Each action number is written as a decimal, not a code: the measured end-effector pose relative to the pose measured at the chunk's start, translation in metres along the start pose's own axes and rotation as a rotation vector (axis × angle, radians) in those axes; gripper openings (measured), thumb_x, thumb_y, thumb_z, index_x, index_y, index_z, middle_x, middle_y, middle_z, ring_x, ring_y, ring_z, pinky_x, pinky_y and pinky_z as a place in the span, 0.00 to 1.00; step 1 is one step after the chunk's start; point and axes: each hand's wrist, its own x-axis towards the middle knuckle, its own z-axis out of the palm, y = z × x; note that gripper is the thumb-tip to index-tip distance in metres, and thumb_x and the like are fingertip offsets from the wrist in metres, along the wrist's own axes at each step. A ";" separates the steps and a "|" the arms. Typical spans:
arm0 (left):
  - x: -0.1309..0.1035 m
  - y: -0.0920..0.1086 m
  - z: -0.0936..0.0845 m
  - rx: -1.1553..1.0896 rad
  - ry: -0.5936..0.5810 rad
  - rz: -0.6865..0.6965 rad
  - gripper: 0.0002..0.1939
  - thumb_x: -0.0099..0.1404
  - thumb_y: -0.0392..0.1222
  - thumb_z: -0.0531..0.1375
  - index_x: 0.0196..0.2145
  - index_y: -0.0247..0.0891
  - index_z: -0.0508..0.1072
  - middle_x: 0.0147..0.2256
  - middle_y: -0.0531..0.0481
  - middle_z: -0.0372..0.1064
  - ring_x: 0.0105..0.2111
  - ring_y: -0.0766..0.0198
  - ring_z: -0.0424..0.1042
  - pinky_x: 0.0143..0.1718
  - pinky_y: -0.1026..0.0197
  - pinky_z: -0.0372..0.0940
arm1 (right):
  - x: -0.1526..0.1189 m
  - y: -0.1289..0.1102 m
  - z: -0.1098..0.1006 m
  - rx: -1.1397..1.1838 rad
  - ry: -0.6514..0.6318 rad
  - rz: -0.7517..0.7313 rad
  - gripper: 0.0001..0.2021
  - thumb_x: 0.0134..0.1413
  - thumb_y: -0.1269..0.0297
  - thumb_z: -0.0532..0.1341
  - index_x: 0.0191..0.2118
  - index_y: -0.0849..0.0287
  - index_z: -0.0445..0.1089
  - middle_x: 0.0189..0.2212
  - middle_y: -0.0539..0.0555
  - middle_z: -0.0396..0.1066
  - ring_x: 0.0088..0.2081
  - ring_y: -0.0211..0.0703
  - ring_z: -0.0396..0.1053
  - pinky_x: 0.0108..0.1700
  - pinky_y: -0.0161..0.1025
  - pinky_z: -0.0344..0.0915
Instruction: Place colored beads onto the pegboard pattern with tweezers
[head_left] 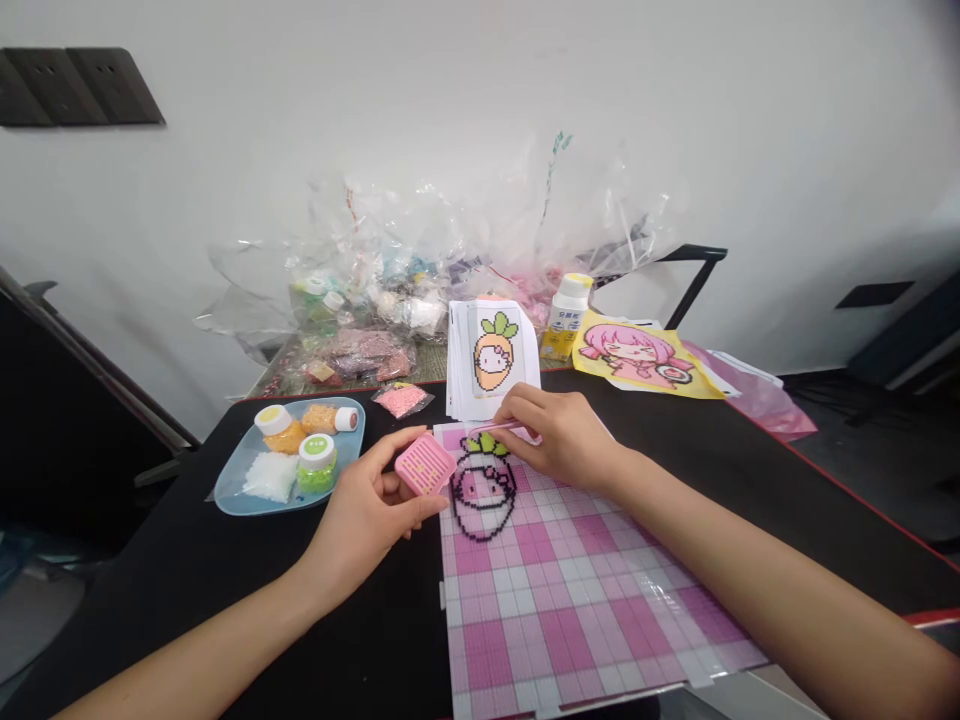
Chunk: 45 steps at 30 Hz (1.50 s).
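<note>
My left hand (375, 495) holds a small pink slotted box (425, 464) with a few yellow-green beads in it, tilted beside the pegboard's left edge. Over the upper part of the pink checked pegboard (555, 580), my right hand (551, 430) pinches a thin pink tool (491, 427) whose end reaches the leaf area. A black bead outline (484, 538) of a carrot shape with a face lies on the board, with green beads (487, 445) at its top. Behind the board stands a printed pattern (495, 355) of an orange carrot with a cat face.
To the left is a blue tray (232, 470) with bead jars and white beads. A pink bead bag (403, 400) lies behind my left hand. Plastic bags (420, 270), a white-and-yellow bottle (568, 315) and a yellow picture sheet (637, 355) are at the back.
</note>
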 end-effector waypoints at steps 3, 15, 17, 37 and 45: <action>0.000 -0.001 0.000 0.003 0.006 -0.005 0.40 0.48 0.43 0.70 0.58 0.38 0.63 0.37 0.47 0.75 0.23 0.68 0.66 0.20 0.66 0.62 | -0.001 0.000 0.002 -0.017 -0.034 0.024 0.11 0.63 0.60 0.58 0.33 0.61 0.71 0.31 0.51 0.73 0.25 0.35 0.67 0.24 0.34 0.52; 0.001 -0.002 -0.001 0.005 0.006 -0.002 0.39 0.49 0.43 0.70 0.58 0.39 0.63 0.39 0.46 0.76 0.23 0.68 0.66 0.20 0.66 0.62 | -0.001 -0.001 0.005 0.002 -0.067 0.042 0.10 0.62 0.61 0.59 0.33 0.61 0.71 0.31 0.51 0.73 0.25 0.35 0.66 0.25 0.34 0.52; 0.001 -0.002 -0.001 0.005 0.009 -0.002 0.39 0.49 0.43 0.70 0.58 0.39 0.63 0.37 0.47 0.76 0.23 0.68 0.66 0.20 0.66 0.62 | -0.001 -0.001 0.004 0.004 -0.069 0.043 0.10 0.62 0.61 0.59 0.33 0.61 0.71 0.31 0.51 0.73 0.26 0.35 0.66 0.25 0.34 0.52; 0.000 -0.001 -0.001 0.003 0.006 -0.001 0.39 0.49 0.43 0.70 0.58 0.39 0.64 0.36 0.48 0.76 0.23 0.66 0.68 0.20 0.65 0.62 | -0.001 0.000 0.003 0.005 -0.114 0.067 0.11 0.63 0.59 0.57 0.34 0.60 0.71 0.33 0.52 0.73 0.27 0.35 0.67 0.26 0.35 0.52; -0.001 -0.001 -0.001 0.017 0.002 -0.007 0.40 0.50 0.43 0.70 0.59 0.38 0.63 0.35 0.48 0.76 0.23 0.67 0.66 0.21 0.65 0.62 | -0.001 0.001 0.003 0.001 -0.093 0.058 0.11 0.62 0.59 0.58 0.34 0.60 0.72 0.32 0.52 0.73 0.26 0.35 0.67 0.26 0.34 0.54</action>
